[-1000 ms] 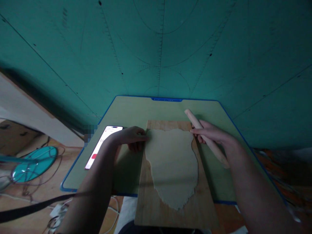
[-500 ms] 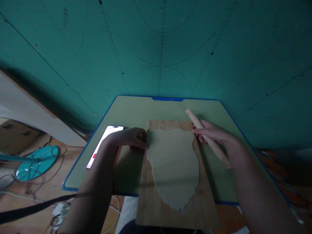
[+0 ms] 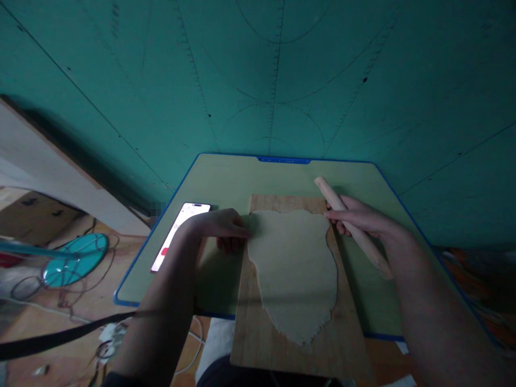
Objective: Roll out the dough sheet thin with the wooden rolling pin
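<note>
A thin, pale dough sheet (image 3: 292, 269) with a ragged near end lies flat on a wooden board (image 3: 258, 344). My left hand (image 3: 228, 228) is at the sheet's upper left edge, closed, with its fingertips on the dough and the other fingers curled below. In my right hand (image 3: 355, 217) is a wooden rolling pin (image 3: 328, 192), held slantwise off the board's right side. The thumb and forefinger of that hand reach the dough's upper right corner. The grip beneath the pin is partly hidden.
The board rests on a green-topped table (image 3: 226, 177) with a blue edge, and juts over its near side. A lit phone (image 3: 171, 239) lies left, partly behind my left forearm. A green marked wall (image 3: 258, 70) stands behind. Cables and a turquoise round base (image 3: 76, 260) are on the floor.
The view has shifted slightly, so everything sits a little farther right. My left fingers have straightened somewhat at the dough's edge. My right hand keeps its hold on the rolling pin.
</note>
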The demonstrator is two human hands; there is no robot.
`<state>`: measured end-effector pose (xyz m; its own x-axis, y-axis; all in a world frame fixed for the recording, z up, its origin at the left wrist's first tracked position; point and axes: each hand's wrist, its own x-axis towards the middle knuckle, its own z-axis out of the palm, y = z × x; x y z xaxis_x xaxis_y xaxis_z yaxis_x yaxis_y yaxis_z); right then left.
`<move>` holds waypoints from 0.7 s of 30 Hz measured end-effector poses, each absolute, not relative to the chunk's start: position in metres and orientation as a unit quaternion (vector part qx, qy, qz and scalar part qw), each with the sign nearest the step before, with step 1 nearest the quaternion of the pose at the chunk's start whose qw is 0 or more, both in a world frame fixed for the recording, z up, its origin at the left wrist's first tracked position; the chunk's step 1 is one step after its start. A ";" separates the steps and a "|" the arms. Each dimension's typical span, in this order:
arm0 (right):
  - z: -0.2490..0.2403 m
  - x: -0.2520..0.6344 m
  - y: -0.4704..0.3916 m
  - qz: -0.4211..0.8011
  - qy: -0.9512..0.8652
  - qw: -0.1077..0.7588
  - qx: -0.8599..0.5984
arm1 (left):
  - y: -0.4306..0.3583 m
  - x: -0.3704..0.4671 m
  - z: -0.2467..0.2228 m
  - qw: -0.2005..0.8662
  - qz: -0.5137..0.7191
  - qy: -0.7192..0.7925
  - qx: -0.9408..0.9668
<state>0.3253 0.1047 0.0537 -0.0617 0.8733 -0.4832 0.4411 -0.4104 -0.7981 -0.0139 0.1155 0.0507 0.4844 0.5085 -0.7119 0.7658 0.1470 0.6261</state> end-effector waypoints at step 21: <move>0.046 0.335 0.107 0.530 -0.514 0.206 -0.642 | 0.107 -0.007 0.064 0.579 -0.173 0.486 0.631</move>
<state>0.3350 0.1075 0.0460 -0.0915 0.8781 -0.4696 0.4420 -0.3868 -0.8094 -0.0075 0.1070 0.0638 0.4682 0.4119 -0.7817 0.8140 0.1432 0.5630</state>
